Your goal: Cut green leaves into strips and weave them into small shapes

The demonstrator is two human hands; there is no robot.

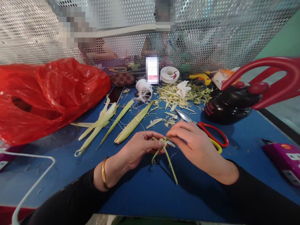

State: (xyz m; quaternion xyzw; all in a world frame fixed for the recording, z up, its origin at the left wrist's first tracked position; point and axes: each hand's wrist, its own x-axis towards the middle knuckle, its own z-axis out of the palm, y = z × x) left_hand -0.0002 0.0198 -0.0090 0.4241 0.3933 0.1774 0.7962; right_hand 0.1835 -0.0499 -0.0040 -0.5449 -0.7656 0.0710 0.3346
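Observation:
Between my fingers is a small bundle of pale green husk strips, with thin ends hanging toward the table. My left hand pinches the bundle between thumb and fingers. From the other side my right hand grips the upper part of the same strips; its fingertips are partly hidden. Just beyond my right hand lie red-handled scissors, blades pointing away to the left. Long corn husk leaves lie ahead of my left hand: one folded husk, a narrower one and a split one.
A red plastic bag fills the left side. At the back are a lit phone, a ribbon spool, white thread and a heap of husk scraps. A black tumbler with red handle stands right. Perforated metal mesh rises behind.

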